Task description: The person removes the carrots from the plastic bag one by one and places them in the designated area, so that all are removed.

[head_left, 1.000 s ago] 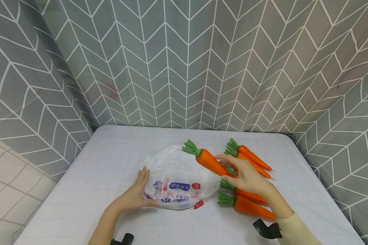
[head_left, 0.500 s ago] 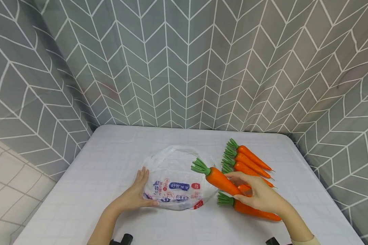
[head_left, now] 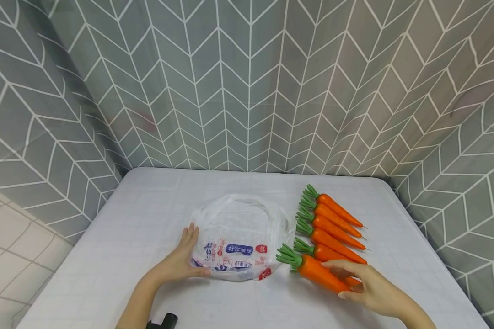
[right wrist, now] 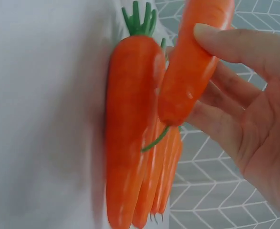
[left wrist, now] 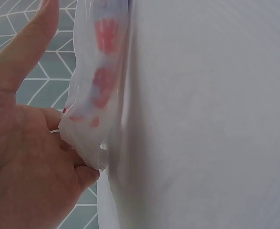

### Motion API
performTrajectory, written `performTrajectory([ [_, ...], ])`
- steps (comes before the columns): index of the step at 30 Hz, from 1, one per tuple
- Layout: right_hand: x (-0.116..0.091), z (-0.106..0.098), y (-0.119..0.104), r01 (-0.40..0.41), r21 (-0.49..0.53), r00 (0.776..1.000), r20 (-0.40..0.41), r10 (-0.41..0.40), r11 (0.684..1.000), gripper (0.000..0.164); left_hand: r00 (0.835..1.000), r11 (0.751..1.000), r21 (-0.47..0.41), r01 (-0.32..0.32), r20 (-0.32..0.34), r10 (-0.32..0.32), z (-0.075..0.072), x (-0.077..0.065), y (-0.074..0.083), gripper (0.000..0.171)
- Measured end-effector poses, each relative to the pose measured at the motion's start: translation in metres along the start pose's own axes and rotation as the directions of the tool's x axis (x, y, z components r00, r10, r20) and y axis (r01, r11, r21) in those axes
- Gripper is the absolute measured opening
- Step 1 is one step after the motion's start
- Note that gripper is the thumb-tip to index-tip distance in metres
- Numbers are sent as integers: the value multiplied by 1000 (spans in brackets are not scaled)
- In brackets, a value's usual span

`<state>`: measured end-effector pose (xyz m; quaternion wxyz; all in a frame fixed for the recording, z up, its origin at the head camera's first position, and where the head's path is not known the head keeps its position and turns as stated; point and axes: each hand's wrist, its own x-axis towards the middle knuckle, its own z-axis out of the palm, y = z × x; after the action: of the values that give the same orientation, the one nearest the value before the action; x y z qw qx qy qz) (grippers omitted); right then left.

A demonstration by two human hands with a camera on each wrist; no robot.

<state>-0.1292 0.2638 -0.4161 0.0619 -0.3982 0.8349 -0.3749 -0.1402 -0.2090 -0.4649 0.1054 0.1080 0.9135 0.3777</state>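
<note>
My right hand (head_left: 372, 285) pinches an orange carrot (head_left: 319, 273) with green stalks between thumb and fingers. It is above the nearest carrot of a row, which it partly hides in the head view. In the right wrist view, the held carrot (right wrist: 187, 81) is tilted and apart from the large carrot (right wrist: 130, 119) lying on the table. A white plastic bag (head_left: 240, 224) with blue and red print lies flat left of the carrots. My left hand (head_left: 179, 262) rests on its left edge, fingers spread and thumb along the near edge.
Several carrots (head_left: 339, 235) lie side by side on the right of the white-covered table (head_left: 156, 196), stalks pointing left. Behind the table hangs a grey curtain (head_left: 247, 91) with white chevron lines.
My right hand has carried the carrot toward me and slightly right, from over the middle of the row to its nearest carrot. The left hand and the bag stay in place.
</note>
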Motion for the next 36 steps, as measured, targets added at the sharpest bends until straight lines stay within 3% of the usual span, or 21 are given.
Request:
performTrajectory([
  [4, -8, 1, 5, 24, -97, 999, 38, -21, 995, 58, 1000, 1000, -6, 17, -3, -18, 3, 1, -2, 128],
  [10, -17, 4, 11, -39, -51, 995, 94, 44, 998, 48, 1000, 1000, -6, 5, -12, -5, 4, 0, -4, 128],
  [12, -19, 8, 11, -112, -21, 985, 130, 113, 994, 45, 1000, 1000, -7, -5, -10, 5, 3, -2, -5, 128],
  [15, -22, 14, 10, -243, 21, 954, 189, 234, 970, 38, 1000, 1000, -2, -8, -2, 8, 3, -6, -7, 128],
  [18, -25, 20, 10, -317, 56, 927, 231, 296, 947, 36, 1000, 1000, 4, -9, 11, 9, 3, -8, -7, 128],
  [22, -27, 22, 9, -328, 7, 923, 214, 319, 945, 37, 1000, 1000, -4, -10, 13, 10, 3, -6, -5, 127],
  [30, -20, 20, 3, -483, -158, 852, 144, 504, 861, 40, 1000, 1000, -11, -7, 4, 7, 1, -4, -2, 128],
  [36, -17, 19, 1, -514, -207, 832, 115, 542, 833, 40, 1000, 1000, -18, -22, -3, 22, 2, -2, -3, 127],
])
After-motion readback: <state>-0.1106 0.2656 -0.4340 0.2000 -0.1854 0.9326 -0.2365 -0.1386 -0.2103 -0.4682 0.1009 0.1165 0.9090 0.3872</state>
